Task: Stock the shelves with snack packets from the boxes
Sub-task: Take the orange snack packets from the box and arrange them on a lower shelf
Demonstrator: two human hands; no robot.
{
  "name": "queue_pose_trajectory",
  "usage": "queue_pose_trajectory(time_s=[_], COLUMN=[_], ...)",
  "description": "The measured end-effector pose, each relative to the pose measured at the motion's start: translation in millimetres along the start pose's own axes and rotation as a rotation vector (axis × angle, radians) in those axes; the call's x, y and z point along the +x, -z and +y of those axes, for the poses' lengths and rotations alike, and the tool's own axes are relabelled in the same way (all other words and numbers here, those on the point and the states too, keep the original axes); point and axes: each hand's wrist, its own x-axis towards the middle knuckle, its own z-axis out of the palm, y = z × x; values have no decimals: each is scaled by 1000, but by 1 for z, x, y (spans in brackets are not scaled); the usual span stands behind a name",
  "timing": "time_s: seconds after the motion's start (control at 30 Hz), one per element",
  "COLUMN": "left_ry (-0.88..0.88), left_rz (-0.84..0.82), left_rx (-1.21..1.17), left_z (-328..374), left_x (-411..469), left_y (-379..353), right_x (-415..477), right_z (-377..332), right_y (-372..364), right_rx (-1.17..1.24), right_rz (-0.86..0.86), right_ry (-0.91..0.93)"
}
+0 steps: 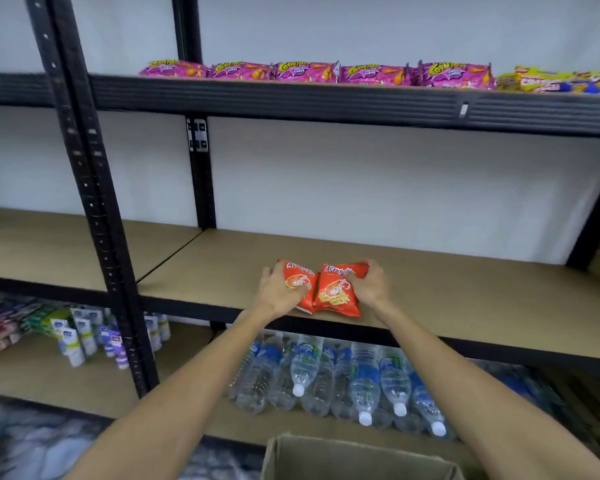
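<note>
Head view looks down along both bare forearms to a middle shelf (465, 289) of brown board in a black metal rack, where two red snack packets lie side by side near the front edge, touching along their inner sides. The left hand (278, 292) holds the left packet (300, 284), fingers wrapped round its outer edge and thumb laid across its printed face. The right hand (368, 284) grips the right packet (336, 292) at its upper right corner, fingers curled tight and bunching the foil there. Both packets lie nearly flat, tops pointing to the white wall (395, 185), and the right one's bottom seam sits just inside the shelf lip. Nothing else shows on this board. On the top shelf (291, 98) a row of pink packets (305, 71) runs along the front, with yellow packets (561, 83) beside them at the far right. On the shelf below, clear water bottles (361, 379) lie packed together, white caps facing the camera. Left of a black upright (94, 202), in the next bay at that low level, small white tubes (84, 337) stand in a cluster, with blurred coloured cartons just beyond them at the frame's edge. An open cardboard box (326, 459) sits at the bottom centre, between the forearms; what it contains cannot be seen.
</note>
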Motion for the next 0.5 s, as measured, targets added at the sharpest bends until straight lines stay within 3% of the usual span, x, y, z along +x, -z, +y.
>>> queue_pose_trajectory(time_s=[0.1, 0.3, 0.4, 0.5], left_ry=[-35, -308, -378, -347], left_rz=[13, 266, 220, 110], left_rx=[274, 420, 433, 459], left_z=[-7, -9, -6, -5], left_x=[0, -8, -7, -3], left_y=[-3, -7, -8, -9], right_x=[-4, -35, -46, -48], right_z=[-1, -7, -9, -8], right_y=[-5, 4, 7, -3], right_rx=[-8, -289, -462, -489], right_rz=[12, 70, 9, -117], right_ry=[-10, 172, 270, 255])
